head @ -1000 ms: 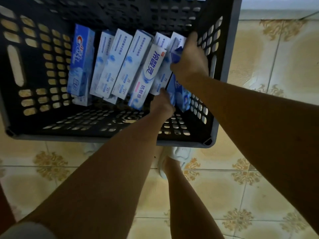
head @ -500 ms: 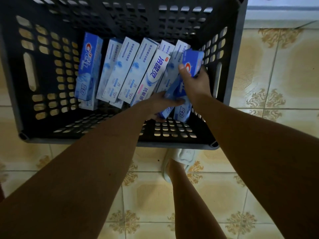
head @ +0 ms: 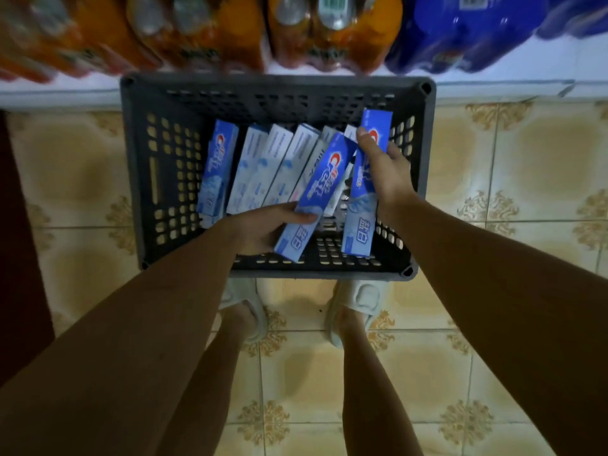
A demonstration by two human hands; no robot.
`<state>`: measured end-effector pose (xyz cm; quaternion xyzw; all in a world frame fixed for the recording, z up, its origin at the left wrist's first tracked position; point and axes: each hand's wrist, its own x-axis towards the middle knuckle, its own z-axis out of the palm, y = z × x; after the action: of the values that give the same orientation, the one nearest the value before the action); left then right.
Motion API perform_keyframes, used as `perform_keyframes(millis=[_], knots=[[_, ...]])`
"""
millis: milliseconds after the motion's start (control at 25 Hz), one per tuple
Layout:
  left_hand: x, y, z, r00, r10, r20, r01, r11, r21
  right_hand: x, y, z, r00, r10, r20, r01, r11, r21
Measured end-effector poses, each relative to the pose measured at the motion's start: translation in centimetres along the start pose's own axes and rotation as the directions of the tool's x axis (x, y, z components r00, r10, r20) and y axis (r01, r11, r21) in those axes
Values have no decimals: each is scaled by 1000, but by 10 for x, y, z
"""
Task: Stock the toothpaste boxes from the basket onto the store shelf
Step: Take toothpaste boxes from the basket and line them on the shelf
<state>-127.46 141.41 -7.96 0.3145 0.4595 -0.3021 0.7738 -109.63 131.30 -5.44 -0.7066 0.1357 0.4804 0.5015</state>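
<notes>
Nearest you, your slippered feet [head: 355, 301] stand on the tiled floor [head: 513, 192], toes right against the near rim of the dark basket [head: 138, 179]. If you step forward while lifting, you could kick the basket and tip the leaning row inside.

Your left hand [head: 263, 228] has its grip closed around the lower part of one blue toothpaste box [head: 320, 189], thumb across the front, with most of the box sticking out beyond it. Held that low, the box can pivot and slide out as you raise it.

Your right hand [head: 383, 169] has its grip closed on a second blue box [head: 362, 222], held near the upper end with the long lower part hanging free. It sits just beside the basket's right wall, so the free end could catch on the wall or rim on the way out.

Between and behind your hands, the remaining boxes [head: 260, 166] lean on each other in the basket; dragging yours across them could topple them.

Farthest off, blurred orange [head: 197, 28] and blue packs [head: 477, 31] crowd a white ledge [head: 65, 90]. I cannot tell where the free shelf space is, so you risk swinging up into stock.
</notes>
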Motion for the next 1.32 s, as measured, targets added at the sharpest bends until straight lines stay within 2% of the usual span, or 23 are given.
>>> perform_keyframes(millis=[120,320,440,560,640,800,920,1040,1200,1320], knots=[[-37,15,-2,1000,-9,29,7,999,51,-21,-38,4,998,38,58,-43,995,93],[-95,54,4,995,-24,97,8,987,163,-71,-112,23,981,25,191,6,987,-162],[-145,82,22,995,-15,99,-11,967,254,-115,-161,38,977,18,213,20,985,-174],[-216,111,44,997,37,62,-51,966,253,-179,-210,48,979,39,198,-30,998,-47],[-269,122,57,995,87,48,-96,968,233,-229,-241,52,981,12,195,-14,1000,8],[-369,122,80,973,231,9,-231,972,53,-328,-283,62,987,-75,144,79,997,-20],[-440,124,92,923,371,-99,-381,919,-101,-392,-302,75,979,-78,187,85,996,-29],[-506,142,90,841,506,-189,-534,834,-141,-442,-322,82,960,-128,248,165,976,-138],[-581,172,77,706,651,-278,-707,660,-252,-482,-354,81,930,-160,332,254,930,-265],[-617,191,85,628,709,-320,-774,526,-352,-504,-379,82,884,-243,399,360,899,-250]])
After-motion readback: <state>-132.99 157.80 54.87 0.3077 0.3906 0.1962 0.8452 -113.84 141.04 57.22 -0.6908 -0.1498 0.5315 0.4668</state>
